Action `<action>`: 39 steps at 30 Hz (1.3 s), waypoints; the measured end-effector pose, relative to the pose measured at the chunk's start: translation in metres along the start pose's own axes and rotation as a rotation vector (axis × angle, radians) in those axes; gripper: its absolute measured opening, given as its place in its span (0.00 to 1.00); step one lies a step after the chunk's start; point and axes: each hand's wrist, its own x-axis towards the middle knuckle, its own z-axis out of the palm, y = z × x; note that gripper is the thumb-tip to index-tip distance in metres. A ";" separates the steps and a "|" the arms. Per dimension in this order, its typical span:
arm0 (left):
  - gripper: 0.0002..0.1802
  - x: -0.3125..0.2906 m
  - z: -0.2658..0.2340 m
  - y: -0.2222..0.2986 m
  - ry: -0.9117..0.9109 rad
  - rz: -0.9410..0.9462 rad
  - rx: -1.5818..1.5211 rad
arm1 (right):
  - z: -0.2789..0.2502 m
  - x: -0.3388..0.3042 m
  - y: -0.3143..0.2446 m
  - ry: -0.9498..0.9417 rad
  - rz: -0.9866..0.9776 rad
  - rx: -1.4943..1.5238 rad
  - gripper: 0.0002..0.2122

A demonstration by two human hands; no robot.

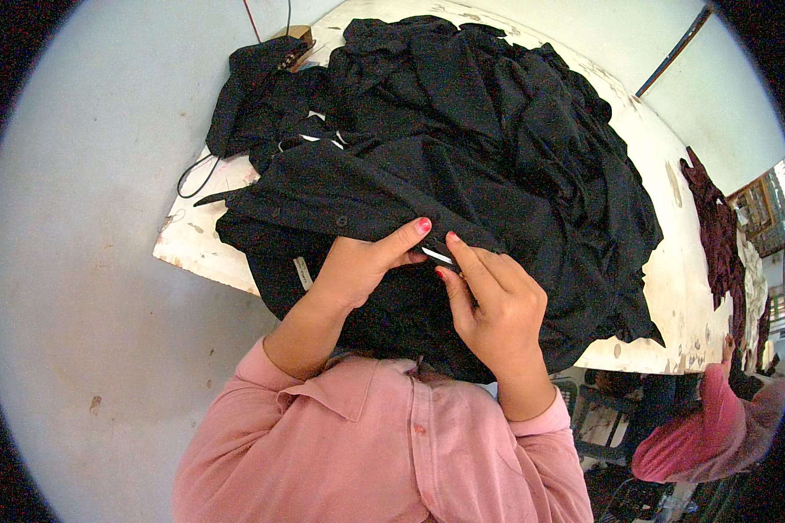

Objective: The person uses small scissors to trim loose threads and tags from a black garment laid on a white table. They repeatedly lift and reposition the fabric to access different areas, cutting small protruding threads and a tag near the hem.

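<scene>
Pinching: left hand (pixel 358 266) closing thumb and fingers on a fold of the black garment (pixel 358 205), at about 6 o'clock of the cloth heap.
Gripping: right hand (pixel 497 305) curling round the same garment's edge, fingertips (pixel 452 237) pressing on a small white tag (pixel 436 254) between both hands.
Lying: black garment spreading over the front of the pile of black clothes (pixel 515 148), draping over the table's near edge toward the person's chest.
Heaping: pile of black clothes covering most of the white table (pixel 196 248), running from 12 o'clock round to 4 o'clock.
Sitting: small wooden block (pixel 298 39) at 11 o'clock of the pile, touching the cloth, with thin cables (pixel 196 179) trailing off the table at 9 o'clock.
Wearing: pink sleeves (pixel 279 375) coming in from 6 o'clock.
Hanging: dark maroon cloth (pixel 715 235) off the table's far end at 3 o'clock.
Working: another person in pink (pixel 715 431) at 4 o'clock, well apart.
</scene>
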 end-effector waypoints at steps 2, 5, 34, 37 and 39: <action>0.15 0.000 0.000 -0.001 0.014 -0.006 0.010 | 0.000 0.000 0.000 0.006 0.006 0.012 0.17; 0.13 0.000 -0.002 -0.002 0.004 -0.044 -0.010 | 0.000 0.000 0.001 0.014 0.013 0.011 0.16; 0.18 -0.003 -0.004 -0.006 -0.132 -0.098 -0.204 | 0.001 -0.011 0.046 0.053 0.321 0.236 0.14; 0.15 -0.003 -0.001 -0.016 -0.177 -0.123 -0.083 | 0.006 -0.004 0.036 0.105 0.191 0.250 0.15; 0.11 -0.001 0.003 -0.016 -0.154 -0.147 -0.084 | 0.004 -0.001 0.032 0.174 0.144 0.254 0.15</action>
